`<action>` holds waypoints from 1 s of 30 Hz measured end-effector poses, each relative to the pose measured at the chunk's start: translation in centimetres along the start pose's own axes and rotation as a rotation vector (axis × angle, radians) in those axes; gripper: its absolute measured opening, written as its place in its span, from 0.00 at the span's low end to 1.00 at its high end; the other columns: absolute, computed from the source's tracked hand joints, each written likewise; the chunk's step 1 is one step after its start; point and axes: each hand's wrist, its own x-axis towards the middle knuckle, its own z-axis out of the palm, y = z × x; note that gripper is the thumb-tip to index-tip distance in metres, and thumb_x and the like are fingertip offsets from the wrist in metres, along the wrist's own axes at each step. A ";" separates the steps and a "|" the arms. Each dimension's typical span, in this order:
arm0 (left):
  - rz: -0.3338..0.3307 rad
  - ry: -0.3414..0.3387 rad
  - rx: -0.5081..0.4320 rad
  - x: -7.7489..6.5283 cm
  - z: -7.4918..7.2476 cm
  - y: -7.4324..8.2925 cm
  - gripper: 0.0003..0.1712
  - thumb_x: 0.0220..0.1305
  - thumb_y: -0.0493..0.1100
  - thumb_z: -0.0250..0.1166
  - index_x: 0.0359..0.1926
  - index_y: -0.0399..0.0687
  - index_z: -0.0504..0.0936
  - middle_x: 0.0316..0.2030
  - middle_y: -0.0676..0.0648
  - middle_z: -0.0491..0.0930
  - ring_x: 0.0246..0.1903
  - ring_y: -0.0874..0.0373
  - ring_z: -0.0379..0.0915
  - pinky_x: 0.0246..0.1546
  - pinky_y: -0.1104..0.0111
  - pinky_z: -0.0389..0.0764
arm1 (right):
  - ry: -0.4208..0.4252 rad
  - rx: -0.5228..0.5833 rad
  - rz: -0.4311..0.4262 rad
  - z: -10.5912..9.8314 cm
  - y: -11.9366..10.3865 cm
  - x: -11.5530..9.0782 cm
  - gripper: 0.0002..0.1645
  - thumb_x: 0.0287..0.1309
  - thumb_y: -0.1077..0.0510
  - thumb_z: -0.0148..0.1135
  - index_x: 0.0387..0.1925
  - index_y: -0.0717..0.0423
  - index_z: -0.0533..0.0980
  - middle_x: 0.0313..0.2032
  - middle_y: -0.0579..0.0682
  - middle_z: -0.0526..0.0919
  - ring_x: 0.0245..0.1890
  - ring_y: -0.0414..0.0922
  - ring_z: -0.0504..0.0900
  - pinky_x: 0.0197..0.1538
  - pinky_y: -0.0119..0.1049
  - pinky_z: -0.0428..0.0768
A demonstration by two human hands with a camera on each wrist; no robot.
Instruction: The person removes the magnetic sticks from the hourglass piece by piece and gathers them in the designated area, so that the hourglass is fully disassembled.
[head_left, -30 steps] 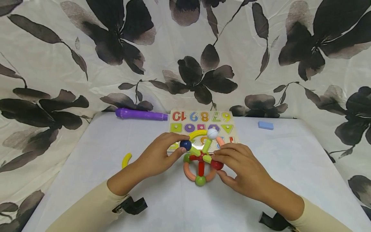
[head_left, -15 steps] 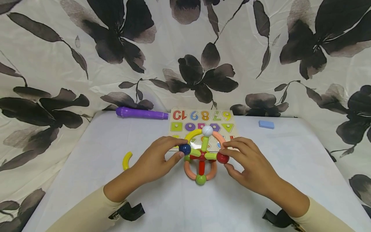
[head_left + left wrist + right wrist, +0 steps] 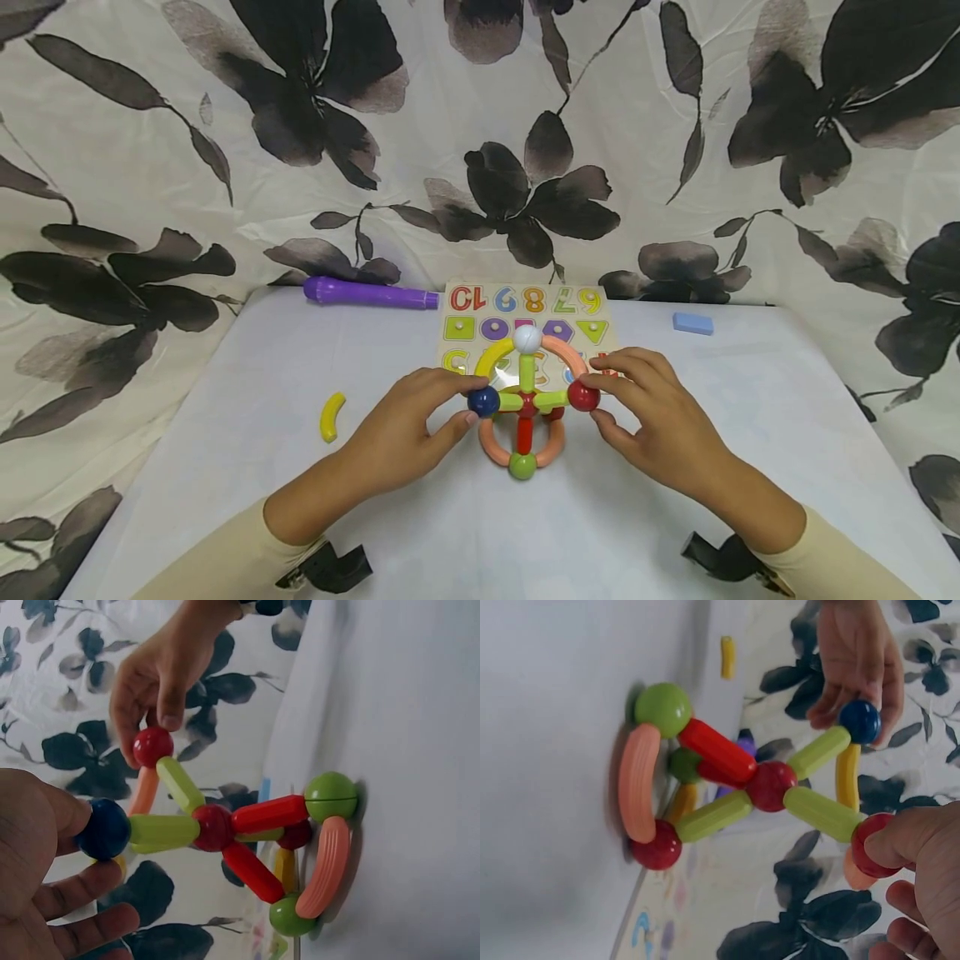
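Observation:
Between both hands stands a toy built of balls and rods, with a red centre ball (image 3: pixel 772 786) joining its upper and lower rods. My left hand (image 3: pixel 408 429) pinches the dark blue ball (image 3: pixel 483 402) at the upper left, thumb and forefinger on it. On the other side my right hand (image 3: pixel 660 421) pinches the red ball (image 3: pixel 583 396). A white ball (image 3: pixel 527 339) tops the far side, with a yellow curved rod (image 3: pixel 493 357) and a salmon curved rod (image 3: pixel 567 356) running from it. The base, with a green ball (image 3: pixel 331 796) and salmon curved rod (image 3: pixel 324 868), rests on the table.
A loose yellow curved rod (image 3: pixel 331 417) lies left of my left hand. Behind the toy is a number-and-shape puzzle board (image 3: pixel 459 310). A purple toy microphone (image 3: pixel 371 293) lies at the back left, a blue block (image 3: pixel 692 323) at the back right. Floral cloth hangs behind.
The upper part of the toy has turned and levelled: the red ball moved right and up, the white ball left, the blue ball slightly down. Both hands kept their pinch.

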 end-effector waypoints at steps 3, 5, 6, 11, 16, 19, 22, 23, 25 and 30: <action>0.000 -0.005 -0.004 -0.2 0.1 0.1 0.24 0.68 0.47 0.70 0.64 0.57 0.80 0.57 0.56 0.80 0.60 0.57 0.73 0.58 0.55 0.78 | -0.010 -0.001 0.021 0.0 0.3 0.0 0.33 0.42 0.66 0.82 0.55 0.53 0.82 0.57 0.51 0.80 0.62 0.53 0.71 0.53 0.52 0.83; 0.001 -0.007 -0.005 -0.3 0.1 0.2 0.25 0.68 0.47 0.71 0.65 0.58 0.80 0.57 0.57 0.80 0.60 0.58 0.73 0.58 0.55 0.78 | -0.015 -0.001 0.031 0.1 0.4 0.0 0.33 0.42 0.66 0.82 0.55 0.54 0.82 0.57 0.51 0.80 0.62 0.53 0.71 0.53 0.52 0.83; 0.004 -0.007 -0.006 -0.4 0.1 0.2 0.25 0.68 0.47 0.71 0.65 0.59 0.80 0.57 0.58 0.80 0.60 0.58 0.73 0.59 0.56 0.77 | -0.016 0.000 0.034 0.1 0.6 0.0 0.33 0.43 0.66 0.81 0.55 0.54 0.82 0.56 0.51 0.80 0.62 0.53 0.71 0.53 0.52 0.83; -0.002 -0.018 -0.009 -0.7 0.2 0.5 0.26 0.67 0.46 0.71 0.65 0.61 0.79 0.56 0.59 0.81 0.59 0.58 0.73 0.59 0.55 0.76 | -0.021 -0.007 0.045 0.2 1.1 0.2 0.32 0.43 0.67 0.81 0.54 0.56 0.82 0.55 0.52 0.80 0.60 0.53 0.72 0.52 0.51 0.84; -0.011 -0.036 -0.007 -1.0 0.3 0.9 0.26 0.67 0.47 0.72 0.65 0.60 0.79 0.58 0.58 0.80 0.61 0.57 0.72 0.61 0.53 0.75 | -0.024 -0.008 0.057 0.4 1.5 0.5 0.33 0.43 0.67 0.82 0.54 0.57 0.82 0.54 0.52 0.81 0.60 0.53 0.73 0.53 0.52 0.83; -0.002 -0.046 -0.005 -1.1 0.4 1.1 0.27 0.67 0.47 0.71 0.65 0.59 0.79 0.59 0.58 0.80 0.62 0.57 0.72 0.61 0.53 0.75 | -0.023 -0.004 0.067 0.4 1.7 0.6 0.33 0.43 0.67 0.82 0.55 0.57 0.82 0.53 0.52 0.82 0.59 0.53 0.74 0.53 0.52 0.83; 0.005 -0.055 0.001 -1.2 0.4 1.2 0.27 0.67 0.47 0.71 0.66 0.59 0.78 0.60 0.59 0.79 0.62 0.58 0.71 0.62 0.53 0.74 | -0.023 0.004 0.081 0.5 1.8 0.8 0.32 0.45 0.67 0.81 0.55 0.57 0.81 0.52 0.52 0.83 0.58 0.53 0.75 0.53 0.52 0.83; 0.007 -0.059 0.003 -1.2 0.4 1.3 0.27 0.68 0.47 0.71 0.67 0.59 0.78 0.60 0.59 0.79 0.63 0.58 0.71 0.62 0.53 0.74 | -0.023 0.012 0.090 0.5 1.8 0.9 0.31 0.45 0.67 0.81 0.55 0.57 0.81 0.51 0.52 0.83 0.58 0.53 0.75 0.53 0.52 0.83; 0.011 -0.067 0.009 -1.3 0.4 1.4 0.28 0.68 0.48 0.70 0.67 0.59 0.77 0.61 0.59 0.78 0.63 0.58 0.71 0.63 0.52 0.73 | -0.028 0.032 0.117 0.6 1.8 1.0 0.31 0.47 0.68 0.80 0.55 0.57 0.81 0.51 0.51 0.84 0.58 0.52 0.76 0.53 0.52 0.83; 0.011 -0.067 0.023 -1.2 0.0 1.4 0.28 0.69 0.48 0.69 0.68 0.58 0.76 0.56 0.57 0.81 0.59 0.58 0.74 0.60 0.53 0.75 | -0.061 0.191 0.251 1.3 1.6 0.8 0.32 0.54 0.69 0.75 0.61 0.56 0.77 0.52 0.52 0.84 0.50 0.50 0.82 0.46 0.47 0.86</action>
